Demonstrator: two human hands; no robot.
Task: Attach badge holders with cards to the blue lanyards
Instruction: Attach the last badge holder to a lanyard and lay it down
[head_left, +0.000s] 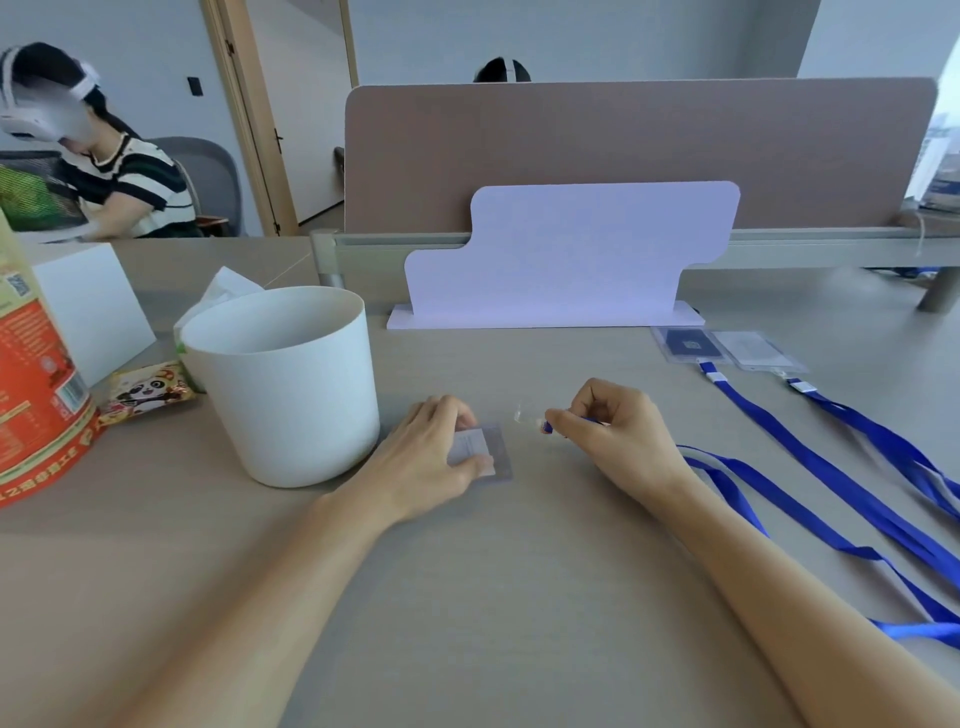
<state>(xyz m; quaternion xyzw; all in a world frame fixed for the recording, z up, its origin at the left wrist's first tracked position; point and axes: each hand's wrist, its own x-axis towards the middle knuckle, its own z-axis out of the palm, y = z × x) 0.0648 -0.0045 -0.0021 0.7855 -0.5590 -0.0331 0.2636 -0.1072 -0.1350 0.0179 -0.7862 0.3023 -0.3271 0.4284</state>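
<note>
Two bare forearms reach across the grey tabletop (467, 597) toward a clear badge holder (480, 451) with its card, lying flat beside a white tub (283, 384). Left hand (434, 457) pins the holder between thumb and fingers; right hand (615, 431) pinches the clip end of a blue lanyard (727, 486) (its clear strap tip looks blurred). Thin, slick and bendy, the holder is probably best held by its edges near the slot. Two finished badges (727, 348) lie well apart, at right.
</note>
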